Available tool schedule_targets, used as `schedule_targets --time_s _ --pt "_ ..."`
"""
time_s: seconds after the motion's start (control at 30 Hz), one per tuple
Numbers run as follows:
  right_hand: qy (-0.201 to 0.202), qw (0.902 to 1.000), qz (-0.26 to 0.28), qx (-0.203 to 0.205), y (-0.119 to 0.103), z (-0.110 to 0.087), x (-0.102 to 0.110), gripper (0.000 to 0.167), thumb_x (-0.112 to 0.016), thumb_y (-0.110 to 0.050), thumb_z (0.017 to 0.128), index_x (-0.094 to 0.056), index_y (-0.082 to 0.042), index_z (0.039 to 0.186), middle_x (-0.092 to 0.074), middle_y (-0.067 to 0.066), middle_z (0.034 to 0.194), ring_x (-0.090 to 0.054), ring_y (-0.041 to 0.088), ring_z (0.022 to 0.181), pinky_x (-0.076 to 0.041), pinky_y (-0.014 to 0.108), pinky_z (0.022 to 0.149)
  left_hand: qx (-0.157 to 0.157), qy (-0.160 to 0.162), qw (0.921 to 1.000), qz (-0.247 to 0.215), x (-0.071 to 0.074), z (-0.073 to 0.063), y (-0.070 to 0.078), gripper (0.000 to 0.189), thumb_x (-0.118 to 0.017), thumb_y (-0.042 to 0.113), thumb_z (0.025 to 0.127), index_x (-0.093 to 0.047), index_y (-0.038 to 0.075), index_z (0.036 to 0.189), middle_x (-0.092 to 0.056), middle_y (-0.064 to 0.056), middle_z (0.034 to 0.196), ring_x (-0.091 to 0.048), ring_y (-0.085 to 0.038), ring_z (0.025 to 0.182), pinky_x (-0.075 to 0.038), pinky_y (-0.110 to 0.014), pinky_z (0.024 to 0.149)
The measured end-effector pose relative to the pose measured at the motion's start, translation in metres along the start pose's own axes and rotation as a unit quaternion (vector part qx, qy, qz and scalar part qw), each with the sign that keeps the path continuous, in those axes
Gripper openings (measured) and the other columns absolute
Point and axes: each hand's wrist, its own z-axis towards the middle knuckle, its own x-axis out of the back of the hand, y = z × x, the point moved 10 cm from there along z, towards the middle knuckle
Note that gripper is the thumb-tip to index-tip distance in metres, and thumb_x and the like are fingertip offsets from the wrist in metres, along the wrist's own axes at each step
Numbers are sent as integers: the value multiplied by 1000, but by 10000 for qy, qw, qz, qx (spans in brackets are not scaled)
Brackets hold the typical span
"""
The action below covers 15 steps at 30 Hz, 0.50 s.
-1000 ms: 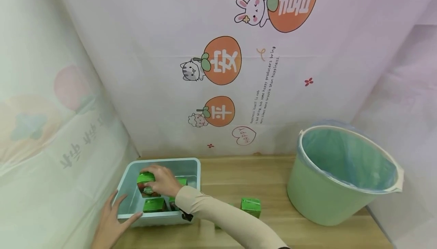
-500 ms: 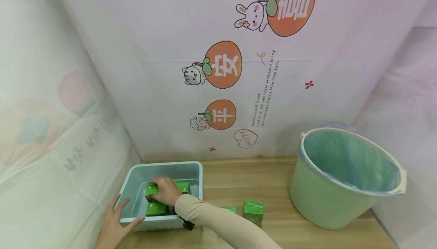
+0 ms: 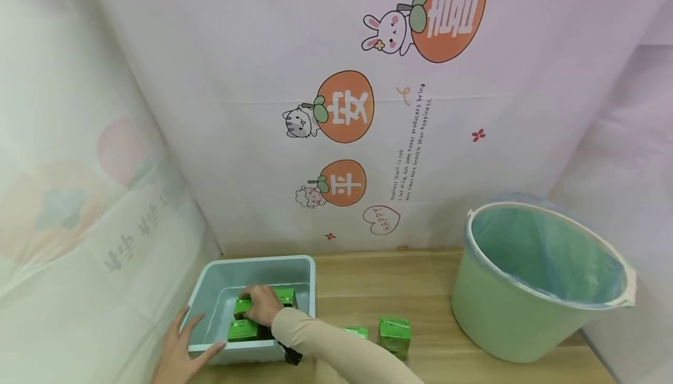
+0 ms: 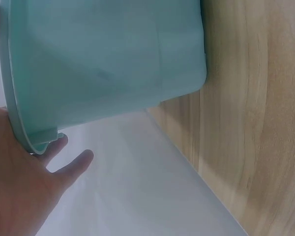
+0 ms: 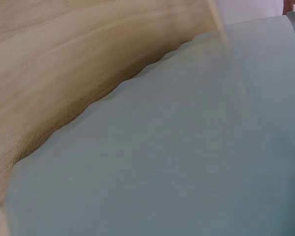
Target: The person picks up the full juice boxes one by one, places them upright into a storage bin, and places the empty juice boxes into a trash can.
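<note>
A pale blue-green plastic tub (image 3: pixel 263 268) stands at the left of the wooden table, close to the wall. Inside it, my right hand (image 3: pixel 264 307) grips a small green box (image 3: pixel 242 306) between thumb and fingers, low near the tub floor. Another green box (image 3: pixel 243 330) lies in front of the held one, and a further green box (image 3: pixel 285 296) sits behind the hand. My left hand (image 3: pixel 180 349) rests on the tub's front left corner, fingers spread along the rim. In the left wrist view, that hand (image 4: pixel 27 182) lies against the rim beside the tub's outer wall (image 4: pixel 103 59).
Right of the tub, a green box (image 3: pixel 394 332) stands on the table (image 3: pixel 389 279), with another green box (image 3: pixel 357 331) partly behind my right sleeve. A large green bucket (image 3: pixel 499 325) with a clear liner stands at the right. Printed white sheeting encloses the back and sides.
My right hand has lowered the green box from above the tub down among the other boxes, shifting slightly right. My left hand stays at the tub's corner. The head view has tilted slightly upward.
</note>
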Motion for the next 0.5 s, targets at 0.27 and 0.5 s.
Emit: schedule_targets --time_s 0.27,0.5 --pt "-5 9997 -255 -29 5 5 -3 39 -88 -7 88 -77 -12 125 -75 -2 122 -69 11 111 -56 20 86 284 -347 9990 -23 -4 4 -1 86 -80 54 90 -51 -4 147 -15 -35 165 -23 -66 143 -36 -84 100" --pt "-445 9988 -189 -12 3 0 -12 42 -80 -9 95 -71 -11 136 -70 0 135 -63 14 127 -55 23 97 320 -336 9989 -39 -4 -1 -3 85 -82 51 90 -51 -4 147 -15 -36 164 -24 -67 142 -37 -84 99"
